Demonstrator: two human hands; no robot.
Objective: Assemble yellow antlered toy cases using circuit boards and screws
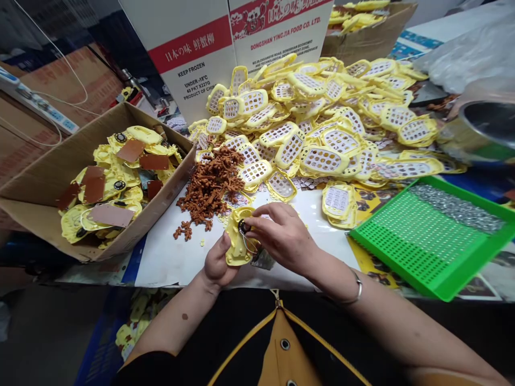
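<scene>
My left hand [219,261] is closed round the edge of a yellow plastic casing half [237,251], its hollow inner side facing up. The fingers of my right hand [284,233] pinch a small black round speaker [242,226] at the casing's upper part. Thin wires [251,245] loop from it over the casing. A dark flat piece [263,260] shows below my right hand; its kind is hard to make out. Just beyond my hands lies a heap of brown rubber keypads [213,185].
A large pile of yellow casings with button holes [306,134] covers the table's back. On the left, a cardboard box [169,201] holds casings with brown boards. A green tray [426,252] with small metal screws [454,206] lies right, near a metal-rimmed container [475,134].
</scene>
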